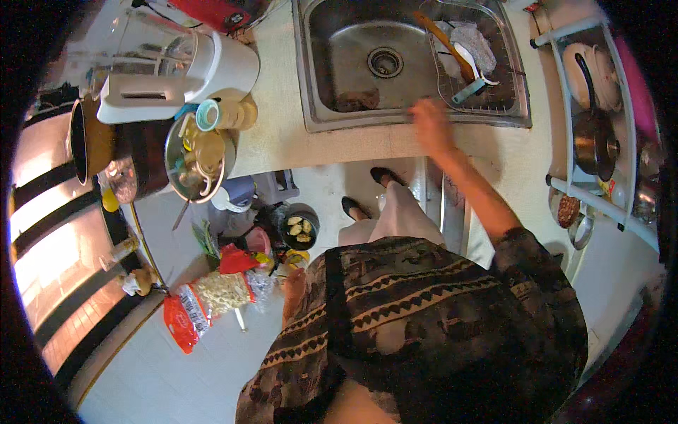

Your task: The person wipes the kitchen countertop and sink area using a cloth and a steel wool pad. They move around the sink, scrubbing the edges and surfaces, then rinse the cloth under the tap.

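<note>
My right hand (431,127), blurred, is over the front rim of a stainless-steel sink (360,122). Its fingers look curled, and whether they hold anything is unclear. A drain strainer (385,62) sits in the basin floor. Inside the basin's right side, a wire basket (507,102) carries a wooden spatula (442,38), a grey mesh cloth (473,46) and a teal-handled utensil (468,91). My left hand (294,283) hangs low beside my patterned shirt (402,297), partly hidden by it. Nearest to it is a yellow-rimmed container (297,258); a grip cannot be made out.
Left of the sink stand a white kitchen appliance (233,66), a teal-lidded jar (208,115) and a metal bowl (170,153) holding cups. A rack (590,29) with pans is at right. Lower left are a dark pot (313,217) of food pieces and a food bag (225,291).
</note>
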Available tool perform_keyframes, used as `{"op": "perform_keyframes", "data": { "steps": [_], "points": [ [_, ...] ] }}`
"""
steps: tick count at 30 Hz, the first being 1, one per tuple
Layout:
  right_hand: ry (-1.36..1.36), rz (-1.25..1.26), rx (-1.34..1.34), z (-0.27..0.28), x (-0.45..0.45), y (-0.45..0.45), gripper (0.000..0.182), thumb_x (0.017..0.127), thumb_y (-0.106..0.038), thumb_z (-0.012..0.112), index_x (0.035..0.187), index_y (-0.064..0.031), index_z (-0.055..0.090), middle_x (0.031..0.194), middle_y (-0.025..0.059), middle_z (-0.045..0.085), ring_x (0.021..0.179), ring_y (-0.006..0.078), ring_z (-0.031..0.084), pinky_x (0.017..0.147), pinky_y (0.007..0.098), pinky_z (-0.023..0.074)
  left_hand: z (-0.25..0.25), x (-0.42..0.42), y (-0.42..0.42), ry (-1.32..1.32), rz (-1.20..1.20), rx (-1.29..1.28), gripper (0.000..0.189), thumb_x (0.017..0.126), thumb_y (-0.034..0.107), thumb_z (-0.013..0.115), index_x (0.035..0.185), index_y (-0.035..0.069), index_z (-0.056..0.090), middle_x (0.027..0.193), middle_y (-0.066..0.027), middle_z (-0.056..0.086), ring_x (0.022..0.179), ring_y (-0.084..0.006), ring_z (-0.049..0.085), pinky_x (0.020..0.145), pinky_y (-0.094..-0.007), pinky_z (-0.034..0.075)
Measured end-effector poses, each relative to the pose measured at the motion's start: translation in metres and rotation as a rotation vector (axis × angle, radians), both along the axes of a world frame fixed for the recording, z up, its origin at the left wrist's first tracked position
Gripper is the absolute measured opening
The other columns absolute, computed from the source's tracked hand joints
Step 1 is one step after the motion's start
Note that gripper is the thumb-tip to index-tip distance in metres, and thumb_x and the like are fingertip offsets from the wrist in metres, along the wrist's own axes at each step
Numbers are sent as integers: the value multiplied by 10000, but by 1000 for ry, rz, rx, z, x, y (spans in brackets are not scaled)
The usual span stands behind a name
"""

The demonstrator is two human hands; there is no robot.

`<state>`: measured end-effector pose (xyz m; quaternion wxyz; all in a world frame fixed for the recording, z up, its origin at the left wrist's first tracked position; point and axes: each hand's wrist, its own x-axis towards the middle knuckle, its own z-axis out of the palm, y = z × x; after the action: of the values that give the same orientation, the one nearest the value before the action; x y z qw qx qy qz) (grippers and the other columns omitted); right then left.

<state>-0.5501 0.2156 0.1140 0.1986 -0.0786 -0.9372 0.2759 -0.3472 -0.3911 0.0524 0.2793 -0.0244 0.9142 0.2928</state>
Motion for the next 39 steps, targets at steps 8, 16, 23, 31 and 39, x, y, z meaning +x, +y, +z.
{"op": "perform_keyframes", "data": {
  "steps": [8,16,23,31,39],
  "points": [
    [115,-470,43,-17,89,63,95,787,13,599,855,-48,626,901,126,616,852,306,574,761,390,460,40,-56,58,-255,155,179,255,937,170,557,1128,13,621,881,-52,665,709,-100,596,605,-251,469],
    [250,-48,-125,-30,-59,-198,144,717,6,582,816,-71,653,803,78,564,840,302,537,764,412,457,74,-87,34,-270,306,345,269,938,181,559,1122,-1,632,910,-38,665,767,-94,599,669,-228,475],
    [241,-50,-107,-36,-10,-115,150,732,21,624,840,-63,685,863,94,611,866,279,579,766,383,480,-8,-45,-84,-383,502,375,254,930,241,599,1072,34,639,852,-59,664,690,-108,606,577,-235,469],
    [79,-37,44,6,14,-81,138,772,36,597,846,-63,659,812,99,576,822,293,539,753,402,437,-21,7,-25,-463,782,650,324,914,171,603,1195,18,557,918,-109,686,694,-148,634,559,-251,493],
    [197,378,-179,-5,-109,-250,162,747,12,589,861,-56,682,841,93,588,866,319,542,769,410,458,56,36,-5,-326,799,475,315,897,145,610,1170,-10,586,923,-122,695,696,-143,644,566,-258,512]
  ]
}}
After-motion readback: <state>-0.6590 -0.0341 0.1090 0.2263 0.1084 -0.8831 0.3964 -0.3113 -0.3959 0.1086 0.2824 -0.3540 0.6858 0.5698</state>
